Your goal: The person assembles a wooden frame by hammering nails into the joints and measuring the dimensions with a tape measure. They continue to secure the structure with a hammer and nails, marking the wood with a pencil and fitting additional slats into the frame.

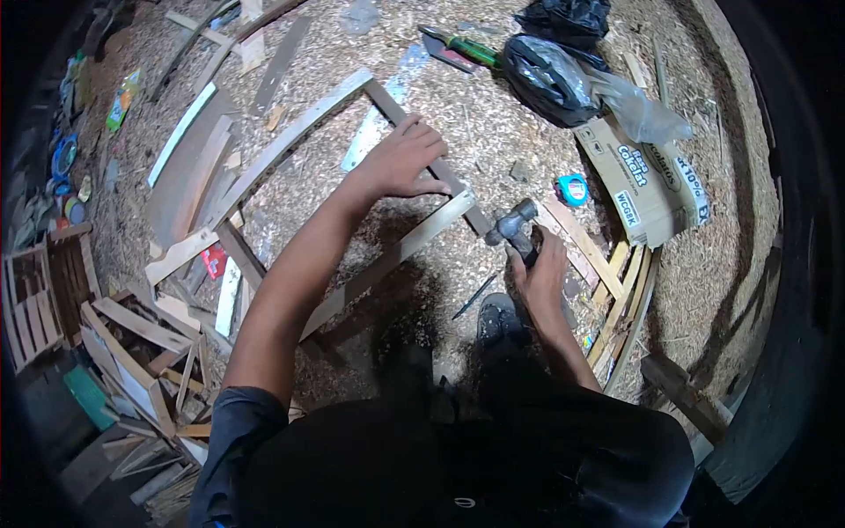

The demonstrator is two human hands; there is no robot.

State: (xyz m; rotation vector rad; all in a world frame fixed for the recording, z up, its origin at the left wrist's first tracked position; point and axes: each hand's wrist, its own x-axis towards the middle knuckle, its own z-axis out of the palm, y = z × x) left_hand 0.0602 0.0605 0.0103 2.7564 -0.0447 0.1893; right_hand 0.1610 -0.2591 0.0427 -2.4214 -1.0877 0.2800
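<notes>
My left hand (402,161) is closed over the dark crosspiece of a wooden frame (385,99), fingers across the top and thumb on the near side. Two long pale rails run from this crosspiece toward the lower left; the near rail (429,224) meets it close to my thumb. My right hand (544,271) grips a hammer (512,223) near its metal head, just off the crosspiece's near end. A blue tape measure (571,190) lies beyond that hand. On the ground between the near rail and my shoe is a thin dark pen-like stick (473,297).
Wood shavings cover the ground. A cardboard box piece (641,180), black plastic bags (547,79) and a green-handled tool (473,49) lie at the upper right. Wood strips (616,286) rest right of my hand. Scrap wood (145,352) is piled at left.
</notes>
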